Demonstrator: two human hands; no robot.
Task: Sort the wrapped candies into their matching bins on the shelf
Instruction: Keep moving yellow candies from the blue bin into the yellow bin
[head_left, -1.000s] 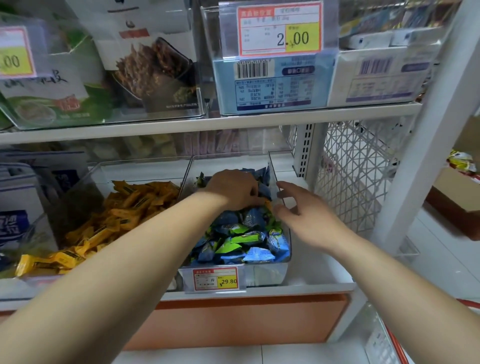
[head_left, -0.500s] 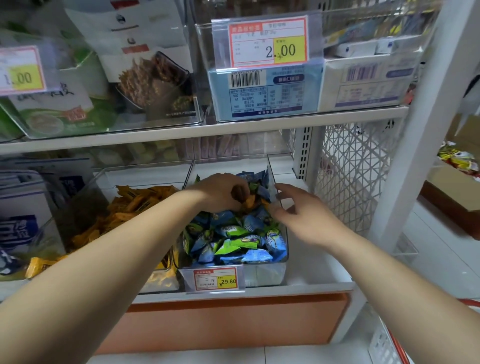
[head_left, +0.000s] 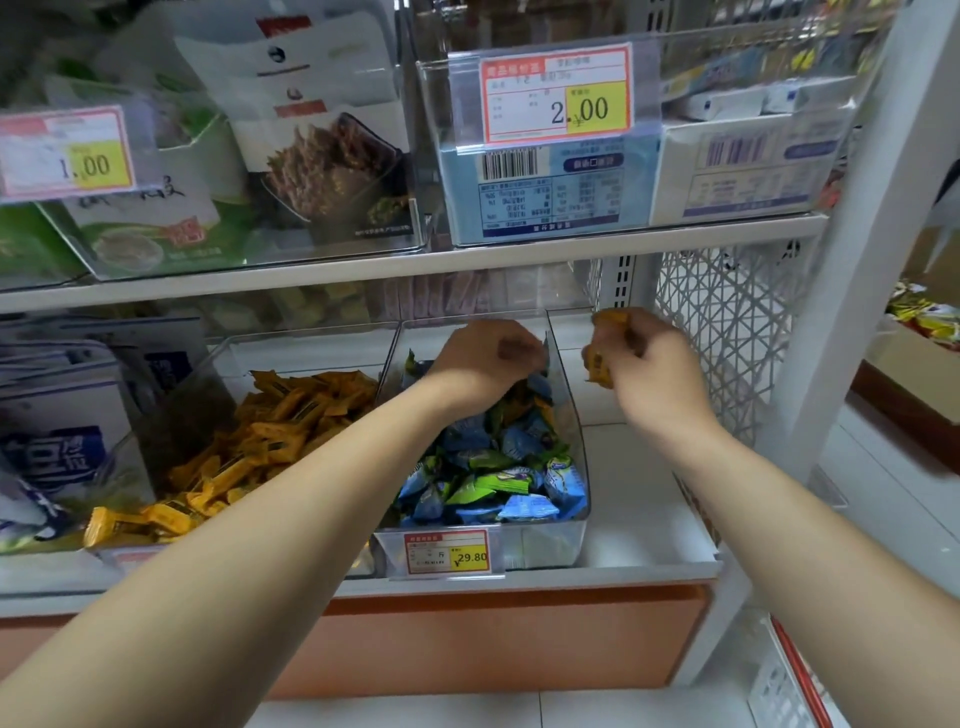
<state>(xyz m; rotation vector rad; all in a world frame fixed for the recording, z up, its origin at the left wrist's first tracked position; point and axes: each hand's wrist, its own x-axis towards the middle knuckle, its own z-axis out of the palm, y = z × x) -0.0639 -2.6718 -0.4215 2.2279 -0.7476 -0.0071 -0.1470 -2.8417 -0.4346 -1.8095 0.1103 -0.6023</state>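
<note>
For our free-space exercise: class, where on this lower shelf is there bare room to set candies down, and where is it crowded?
Bare shelf lies between the blue bin and the mesh panel, under the right hand. The back of the orange bin is bare. Both bins' fronts are crowded.

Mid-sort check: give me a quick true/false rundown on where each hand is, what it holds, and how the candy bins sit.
1. The left hand reaches into the blue-and-green bin. True.
2. The right hand grips orange candies. True.
3. The right hand is inside that same bin. False: it is outside, to the bin's right, above the bare shelf.
4. The bin holding the orange stock stands to the right. False: the orange bin stands left of the blue-and-green bin.
5. The price tag on the blue-and-green bin reads 29.80. True.
</note>
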